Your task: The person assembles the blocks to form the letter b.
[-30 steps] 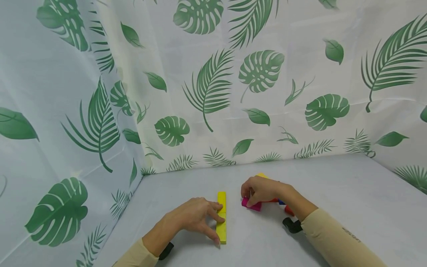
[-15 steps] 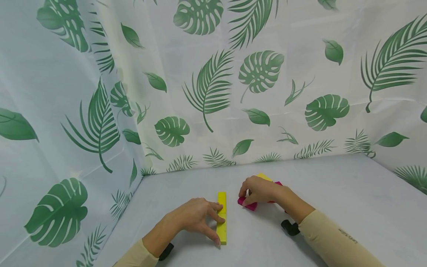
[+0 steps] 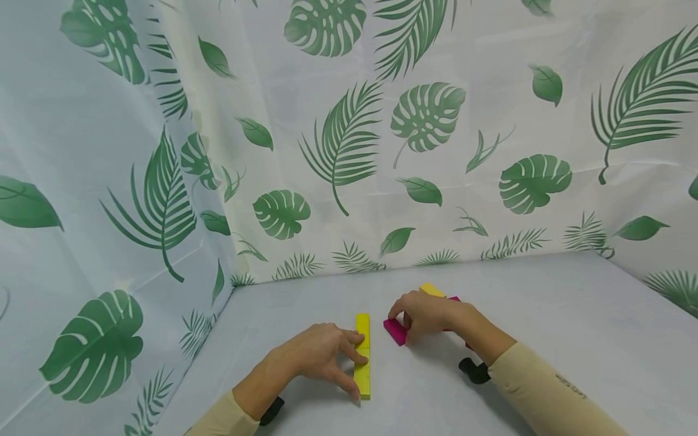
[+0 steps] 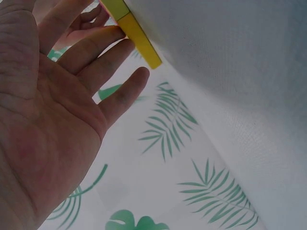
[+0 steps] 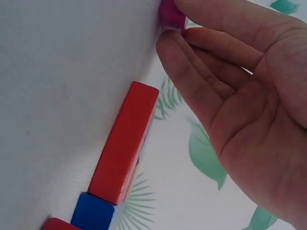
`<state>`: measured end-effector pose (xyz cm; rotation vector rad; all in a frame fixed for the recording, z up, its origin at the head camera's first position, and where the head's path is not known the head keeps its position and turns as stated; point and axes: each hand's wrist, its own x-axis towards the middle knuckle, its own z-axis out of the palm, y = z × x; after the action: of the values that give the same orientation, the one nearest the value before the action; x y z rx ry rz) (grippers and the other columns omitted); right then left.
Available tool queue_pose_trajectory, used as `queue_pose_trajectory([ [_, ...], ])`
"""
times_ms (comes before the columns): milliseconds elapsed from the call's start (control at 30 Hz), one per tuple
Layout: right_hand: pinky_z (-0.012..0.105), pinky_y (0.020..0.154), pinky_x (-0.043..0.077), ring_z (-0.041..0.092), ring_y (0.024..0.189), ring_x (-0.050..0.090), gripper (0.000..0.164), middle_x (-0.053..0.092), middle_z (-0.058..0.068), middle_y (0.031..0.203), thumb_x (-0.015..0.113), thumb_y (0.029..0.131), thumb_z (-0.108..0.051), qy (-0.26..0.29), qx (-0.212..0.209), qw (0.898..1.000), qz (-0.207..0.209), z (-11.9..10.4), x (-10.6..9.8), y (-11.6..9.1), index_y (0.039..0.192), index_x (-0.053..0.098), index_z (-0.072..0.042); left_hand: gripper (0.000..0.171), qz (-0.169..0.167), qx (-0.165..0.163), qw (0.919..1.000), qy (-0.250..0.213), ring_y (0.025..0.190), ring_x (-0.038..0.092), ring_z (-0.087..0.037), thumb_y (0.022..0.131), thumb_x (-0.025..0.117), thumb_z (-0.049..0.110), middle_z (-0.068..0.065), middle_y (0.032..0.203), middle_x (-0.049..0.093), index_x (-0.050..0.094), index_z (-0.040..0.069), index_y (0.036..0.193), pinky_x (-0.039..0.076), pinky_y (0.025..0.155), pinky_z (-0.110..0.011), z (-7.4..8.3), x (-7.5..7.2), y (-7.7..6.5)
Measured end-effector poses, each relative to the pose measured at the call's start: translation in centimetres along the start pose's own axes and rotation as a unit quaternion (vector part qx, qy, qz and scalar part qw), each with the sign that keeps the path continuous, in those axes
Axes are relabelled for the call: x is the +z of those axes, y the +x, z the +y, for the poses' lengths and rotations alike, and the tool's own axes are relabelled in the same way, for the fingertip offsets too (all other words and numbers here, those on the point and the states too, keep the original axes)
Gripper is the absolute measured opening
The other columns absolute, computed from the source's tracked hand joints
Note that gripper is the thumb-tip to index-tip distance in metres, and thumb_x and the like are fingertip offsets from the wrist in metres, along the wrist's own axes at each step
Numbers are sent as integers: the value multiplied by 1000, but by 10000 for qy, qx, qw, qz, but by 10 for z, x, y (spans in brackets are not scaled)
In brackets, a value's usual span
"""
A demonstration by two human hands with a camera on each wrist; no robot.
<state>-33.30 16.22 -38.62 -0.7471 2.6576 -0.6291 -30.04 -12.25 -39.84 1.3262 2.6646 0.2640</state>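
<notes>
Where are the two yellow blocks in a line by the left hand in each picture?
Head: the yellow blocks are below the middle, a bit to the right, at the left hand's fingertips.
Left wrist: the yellow blocks slant down from the top edge, left of the middle, near the fingertips.
Right wrist: I can't see them there.
Shared landmark: the leafy curtain shows in all three views.
</notes>
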Motion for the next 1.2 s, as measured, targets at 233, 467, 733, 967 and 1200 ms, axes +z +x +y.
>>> queue_pose_trajectory([
  [233,32,73,55,15,83,63,49,68,-4,93,88,83,-22,36,-158,9997,155,3,2,2,129,72,-16,63,-28,-7,10000,6,141,53,-5,69,81,76,8,148,61,76,42,122,50,112,-43,0,0,0],
  [467,30,75,55,15,86,60,49,69,-2,100,85,86,-21,-85,-148,9975,681,7,3,8,132,71,-13,62,-74,-4,10000,-5,140,54,-6,70,81,75,8,147,61,76,42,122,50,112,-43,0,-1,0],
  [733,26,76,56,12,85,59,51,71,-2,110,85,87,-24,-374,-300,9890,1403,4,6,20,132,70,-7,62,-62,-37,10000,-30,140,54,-6,69,82,75,9,147,61,76,43,122,50,111,-42,1,-1,-1],
  [967,28,79,59,15,91,64,52,72,1,115,85,87,-23,-330,-298,9831,1776,-1,12,28,134,69,-6,62,-37,4,10000,4,139,55,-6,70,81,76,8,147,62,76,43,122,51,111,-41,0,-1,0],
  [1200,28,81,61,14,96,66,54,71,3,126,86,87,-27,-406,-213,9783,2022,-4,17,34,135,69,-9,62,-15,-14,10000,-24,139,55,-6,69,80,76,8,147,62,76,42,122,51,110,-41,0,-1,-1],
])
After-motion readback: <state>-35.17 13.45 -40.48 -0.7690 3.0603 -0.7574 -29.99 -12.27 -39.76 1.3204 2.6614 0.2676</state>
